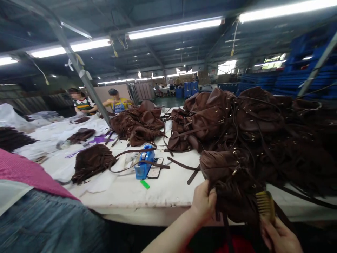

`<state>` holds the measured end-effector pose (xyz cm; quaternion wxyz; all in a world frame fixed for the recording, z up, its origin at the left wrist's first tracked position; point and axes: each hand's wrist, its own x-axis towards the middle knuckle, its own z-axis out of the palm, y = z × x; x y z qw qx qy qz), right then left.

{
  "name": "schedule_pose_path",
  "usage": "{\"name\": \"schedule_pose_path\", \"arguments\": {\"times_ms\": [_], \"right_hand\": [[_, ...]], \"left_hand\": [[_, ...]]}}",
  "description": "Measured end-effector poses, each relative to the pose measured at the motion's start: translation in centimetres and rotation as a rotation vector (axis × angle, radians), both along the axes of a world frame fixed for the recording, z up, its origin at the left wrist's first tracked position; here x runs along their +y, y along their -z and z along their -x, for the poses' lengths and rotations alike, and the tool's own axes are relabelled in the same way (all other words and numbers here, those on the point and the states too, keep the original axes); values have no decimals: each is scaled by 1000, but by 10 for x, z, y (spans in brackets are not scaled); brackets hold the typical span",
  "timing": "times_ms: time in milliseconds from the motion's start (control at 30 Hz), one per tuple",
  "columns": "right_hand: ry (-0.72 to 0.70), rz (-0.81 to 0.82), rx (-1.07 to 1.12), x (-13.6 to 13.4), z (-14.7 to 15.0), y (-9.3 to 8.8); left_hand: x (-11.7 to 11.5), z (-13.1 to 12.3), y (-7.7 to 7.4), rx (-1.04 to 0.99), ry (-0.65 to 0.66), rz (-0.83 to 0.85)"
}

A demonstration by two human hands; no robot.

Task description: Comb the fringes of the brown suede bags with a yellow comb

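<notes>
A dark brown fringed handbag (228,167) lies at the front edge of the table, its fringe hanging over the side. My left hand (204,200) is closed on the left side of this handbag. In my right hand (280,235) is a yellowish wide-toothed comb (265,203), held by its lower end with the teeth turned toward the fringe. Whether the teeth touch the strands I cannot tell. Brown straps trail to the left of the bag.
A large heap of brown bags (210,119) covers the right side. On the white table (168,191) sit a blue tape dispenser (144,163), a phone (155,168), a green piece (144,184) and another fringed bag (92,163). A person in pink (31,172) stands close at left; two people work beyond.
</notes>
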<state>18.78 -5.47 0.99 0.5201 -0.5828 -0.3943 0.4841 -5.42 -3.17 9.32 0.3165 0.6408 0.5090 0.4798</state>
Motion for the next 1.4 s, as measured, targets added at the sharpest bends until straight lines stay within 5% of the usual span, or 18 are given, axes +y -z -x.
{"name": "schedule_pose_path", "arguments": {"times_ms": [133,267,367,433,533,700,833,967,1167,1400], "right_hand": [[-78,-5,-52,5,5,6],[-142,-42,-195,14,11,1],[-149,-132,-395,25,19,-11],[-167,-182,-460,36,28,-19],[-259,-230,-426,54,47,-27],[-428,-218,-349,84,82,-19],[-487,-94,-315,91,98,-12],[-605,109,-167,87,107,-22],[-800,299,-46,89,126,-39],[-1035,366,103,82,159,-22]], "left_hand": [[17,50,7,48,-136,44],[30,105,23,519,-269,274],[26,124,33,705,-408,371],[19,121,34,775,-463,213],[11,100,28,878,-330,-63],[20,58,32,970,-230,76],[24,44,45,845,-201,151],[5,41,53,674,-42,90],[-34,40,66,614,22,13],[-55,38,69,495,135,-19]]}}
